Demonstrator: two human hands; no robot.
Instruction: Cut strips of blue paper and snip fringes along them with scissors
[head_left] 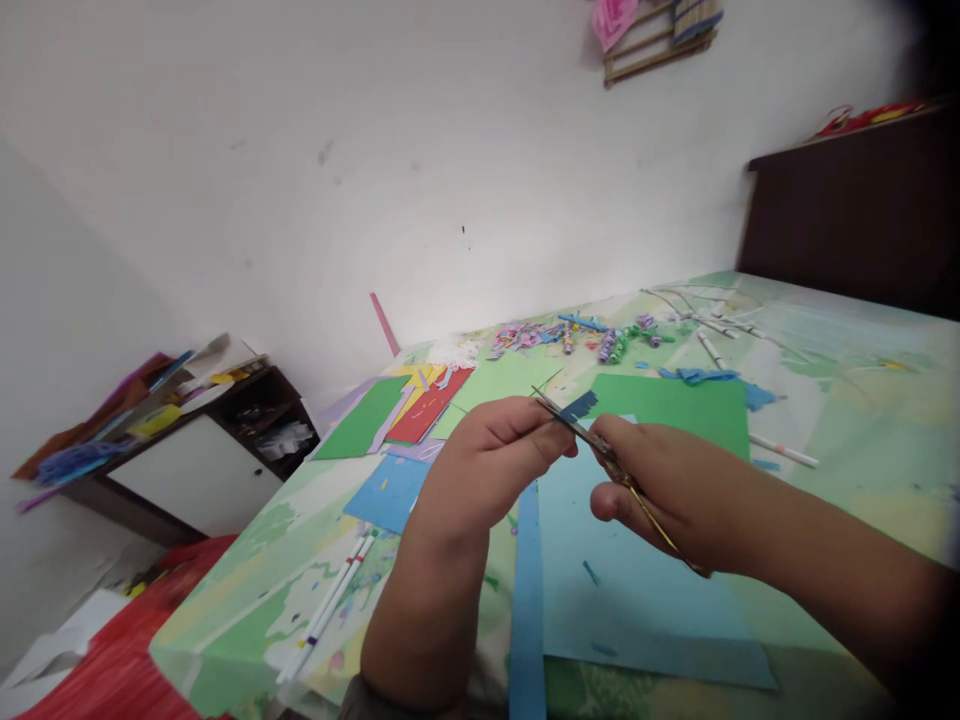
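Closed in a pinch, my left hand (pixel 502 455) holds a small dark blue paper piece (pixel 580 405) whose edge is cut into a fringe. My right hand (pixel 675 490) grips a pair of scissors (pixel 616 466) with gold-coloured handles. The blades lie across the dark blue piece, close to my left fingertips. Below both hands is a light blue sheet (pixel 637 600) with small blue scraps on it. A blue paper strip (pixel 528 610) runs along the sheet's left edge.
Green sheet (pixel 630 395), red sheet (pixel 431 405) and blue sheet (pixel 386 492) lie around my hands. Markers (pixel 330 605) rest at the left, others at the right. Curled paper pieces (pixel 611 345) and scraps sit toward the wall. A low cabinet (pixel 195 475) stands left of the bed-like surface.
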